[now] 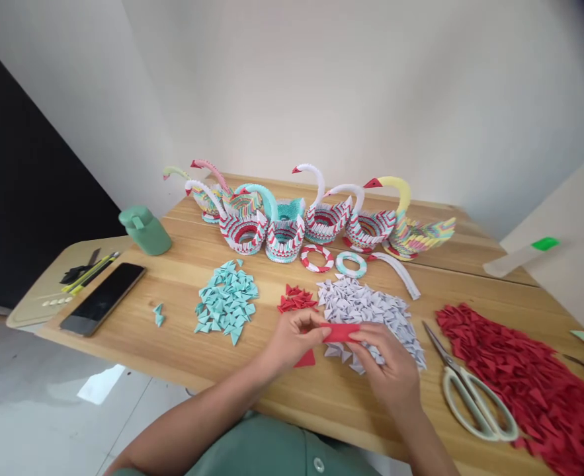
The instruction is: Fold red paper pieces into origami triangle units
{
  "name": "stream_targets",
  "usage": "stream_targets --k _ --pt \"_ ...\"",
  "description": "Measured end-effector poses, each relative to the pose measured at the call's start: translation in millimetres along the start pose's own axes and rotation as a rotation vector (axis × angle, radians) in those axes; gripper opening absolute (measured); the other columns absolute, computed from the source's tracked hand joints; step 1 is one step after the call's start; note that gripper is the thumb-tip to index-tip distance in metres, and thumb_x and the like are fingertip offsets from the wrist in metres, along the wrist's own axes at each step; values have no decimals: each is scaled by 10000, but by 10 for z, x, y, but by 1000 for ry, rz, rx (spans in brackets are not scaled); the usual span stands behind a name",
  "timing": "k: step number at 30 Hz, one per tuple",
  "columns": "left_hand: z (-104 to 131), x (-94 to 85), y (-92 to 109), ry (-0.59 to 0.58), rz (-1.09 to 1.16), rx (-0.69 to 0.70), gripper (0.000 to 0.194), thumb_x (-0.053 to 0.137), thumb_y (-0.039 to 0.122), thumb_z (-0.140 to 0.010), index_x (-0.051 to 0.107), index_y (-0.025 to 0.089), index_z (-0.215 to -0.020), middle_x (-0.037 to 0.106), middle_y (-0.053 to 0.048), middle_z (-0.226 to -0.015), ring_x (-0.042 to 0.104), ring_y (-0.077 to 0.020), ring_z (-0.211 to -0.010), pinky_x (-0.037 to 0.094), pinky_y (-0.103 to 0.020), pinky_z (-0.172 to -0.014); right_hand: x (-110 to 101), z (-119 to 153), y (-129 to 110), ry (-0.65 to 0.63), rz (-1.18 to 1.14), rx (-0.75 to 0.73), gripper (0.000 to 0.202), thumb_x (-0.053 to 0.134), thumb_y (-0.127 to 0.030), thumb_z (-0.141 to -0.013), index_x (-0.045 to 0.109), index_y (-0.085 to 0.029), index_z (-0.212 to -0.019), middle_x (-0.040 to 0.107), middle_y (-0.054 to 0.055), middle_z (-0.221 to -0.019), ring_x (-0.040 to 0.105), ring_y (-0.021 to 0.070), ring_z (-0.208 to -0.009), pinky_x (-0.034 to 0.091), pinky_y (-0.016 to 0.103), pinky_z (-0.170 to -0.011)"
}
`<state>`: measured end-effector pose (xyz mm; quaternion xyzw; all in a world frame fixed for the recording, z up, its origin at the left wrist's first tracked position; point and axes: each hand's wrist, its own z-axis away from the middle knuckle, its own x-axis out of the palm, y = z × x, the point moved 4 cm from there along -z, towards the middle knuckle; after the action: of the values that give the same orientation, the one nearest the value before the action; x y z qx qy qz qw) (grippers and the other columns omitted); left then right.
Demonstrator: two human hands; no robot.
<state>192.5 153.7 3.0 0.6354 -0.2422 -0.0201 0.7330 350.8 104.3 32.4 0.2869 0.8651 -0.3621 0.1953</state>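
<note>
Between my two hands is a small folded strip of red paper (340, 332), held level above the table. My left hand (297, 337) pinches its left end between thumb and fingers. At the other end, my right hand (388, 360) grips it the same way. Another flat red paper piece (305, 359) lies below my left hand, partly hidden by it. Just beyond my hands are a small heap of red folded paper triangles (296, 299) and a wide pile of white folded triangles (371, 307), which my right hand partly covers.
Several folded-paper swans (284, 241) stand at the back, with two paper rings (351, 264) and a loose white neck (401, 272) before them. Turquoise triangles (227, 301), a phone (103, 299) and a green bottle (145, 231) are left. Scissors (470, 396) and a large red pile (524, 377) lie right.
</note>
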Motion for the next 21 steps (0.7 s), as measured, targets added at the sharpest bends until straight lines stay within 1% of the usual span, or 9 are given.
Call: stream_targets --k 3,5,7,9,11,13,17,19,21 --pt "44 -37 35 -6 -108 39 342 703 460 -709 652 122 -701 614 -13 -651 511 -108 -604 383 -220 -595 37 -42 5 -1 -60 80 74 594 -175 -873 642 -230 -865 666 38 -838 634 198 -797 512 323 -717" --pt "67 -36 72 -41 -179 64 320 614 440 -797 684 129 -820 638 -24 -703 534 -123 -647 400 -225 -618 49 -52 29 5 -86 145 84 584 -188 -871 644 -223 -824 667 35 -824 635 190 -768 513 314 -701" --pt "78 -23 104 -72 -256 84 345 664 380 -764 676 152 -1022 684 -46 -845 578 -158 -764 433 -243 -691 59 -49 60 3 -106 202 93 582 -202 -865 648 -218 -801 666 35 -809 633 185 -746 512 306 -682" --pt "77 -20 113 -57 -343 93 452 731 300 -700 645 176 -1126 700 -55 -944 595 -185 -860 448 -263 -763 77 -31 93 -9 -133 248 99 583 -206 -862 650 -216 -789 662 33 -801 630 181 -745 509 301 -685" --pt "69 -29 98 -8 -411 108 417 728 250 -700 657 182 -1105 708 -54 -955 605 -186 -872 455 -268 -787 106 8 135 -15 -168 303 85 593 -217 -856 647 -213 -790 661 35 -807 630 182 -760 510 305 -699" --pt "59 -36 68 29 -437 135 282 684 248 -747 685 175 -1020 714 -50 -920 618 -174 -827 466 -263 -768 140 68 196 3 -202 396 58 616 -250 -843 649 -211 -868 669 44 -829 638 192 -776 522 315 -704" --pt "45 -30 14 28 -433 153 163 637 273 -797 701 159 -893 721 -41 -831 636 -161 -749 488 -248 -710 210 182 295 25 -306 572 378 637 -310 -832 588 -216 -1195 682 41 -868 657 197 -792 551 335 -726" --pt "44 -26 21 36 -435 154 152 642 269 -794 699 156 -877 728 -40 -820 650 -165 -752 497 -247 -709 228 204 308 7 -330 614 371 640 -323 -832 617 -225 -1189 678 31 -868 659 187 -771 560 314 -703" --pt "46 -20 37 40 -438 148 144 649 269 -789 698 156 -865 735 -40 -813 662 -171 -758 507 -251 -714 229 208 307 -6 -331 645 300 646 -330 -827 675 -220 -1104 679 27 -849 659 180 -736 566 294 -660"
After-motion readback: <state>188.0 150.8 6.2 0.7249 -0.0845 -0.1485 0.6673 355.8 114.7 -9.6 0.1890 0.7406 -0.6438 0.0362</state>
